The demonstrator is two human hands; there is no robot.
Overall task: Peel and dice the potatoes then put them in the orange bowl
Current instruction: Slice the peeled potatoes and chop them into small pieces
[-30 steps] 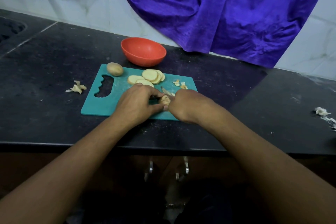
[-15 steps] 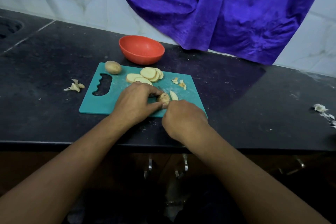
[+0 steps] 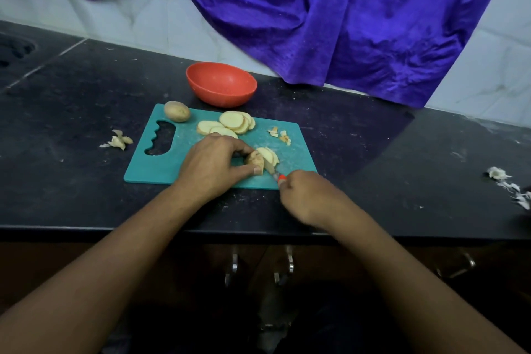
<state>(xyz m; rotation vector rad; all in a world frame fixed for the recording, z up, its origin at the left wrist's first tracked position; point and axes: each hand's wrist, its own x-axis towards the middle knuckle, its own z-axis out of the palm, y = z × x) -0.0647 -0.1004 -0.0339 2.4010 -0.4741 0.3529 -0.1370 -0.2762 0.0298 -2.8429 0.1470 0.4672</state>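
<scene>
We look down on a dark worktop (image 3: 71,95) where a person slices potatoes on a teal cutting board (image 3: 155,169). The left hand (image 3: 211,165) pins a partly sliced potato (image 3: 255,160) to the board at about 5 o'clock from its centre, fingers curled over the top and thumb pressed along the near side. The right hand (image 3: 306,197), at the board's 4 o'clock corner, has its fingers clenched round the orange handle of a knife (image 3: 279,177). The blade, blurred, lies against the potato's cut face. A few thin slices (image 3: 270,154) lean just beside the potato at its 2 o'clock.

A heap of round slices (image 3: 232,123) sits toward 12 o'clock on the board, a whole potato (image 3: 176,111) with its skin on lies at the 10 o'clock corner, and a few peel scraps (image 3: 281,135) lie at 2 o'clock. The orange bowl (image 3: 221,83) stands on the worktop just beyond the board's far edge, at 12 o'clock. More peelings (image 3: 118,141) lie off the board at 9 o'clock, and pale bits (image 3: 507,187) lie well apart at 3 o'clock. A purple cloth (image 3: 344,23) hangs over the white tiled wall (image 3: 129,8) behind.
</scene>
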